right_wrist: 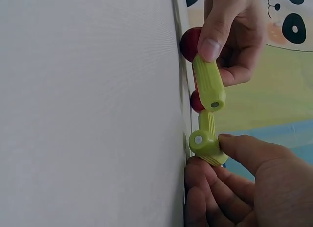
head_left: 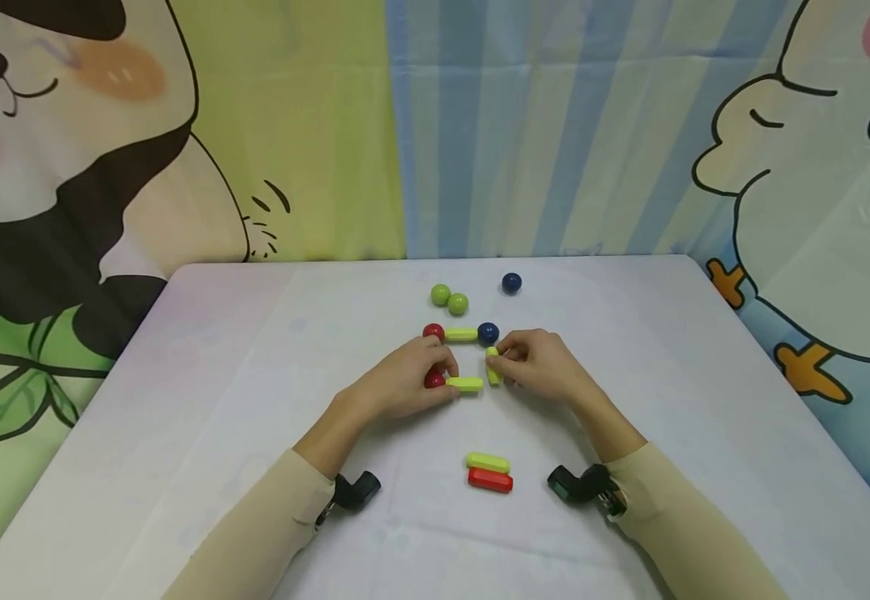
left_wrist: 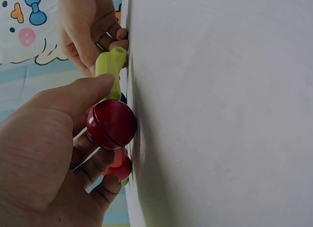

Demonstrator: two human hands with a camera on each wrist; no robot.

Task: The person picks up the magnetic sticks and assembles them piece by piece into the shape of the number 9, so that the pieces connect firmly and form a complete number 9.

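While left hand [head_left: 405, 379] pinches near red ball [head_left: 435, 380] with its yellow-green rod [head_left: 466, 384], right hand [head_left: 540, 362] pinches upright yellow-green rod [head_left: 492, 365] just below blue ball [head_left: 487, 333]. Both rods just apart, ends not seen touching. Spare yellow rod [head_left: 488, 462] and red rod [head_left: 491, 480] well below blue ball, toward the wrists.

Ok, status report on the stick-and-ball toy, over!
Left hand holds red ball and yellow-green plastic rod. Right hand pinches second yellow-green rod. Rod ends apart. Nothing between them.
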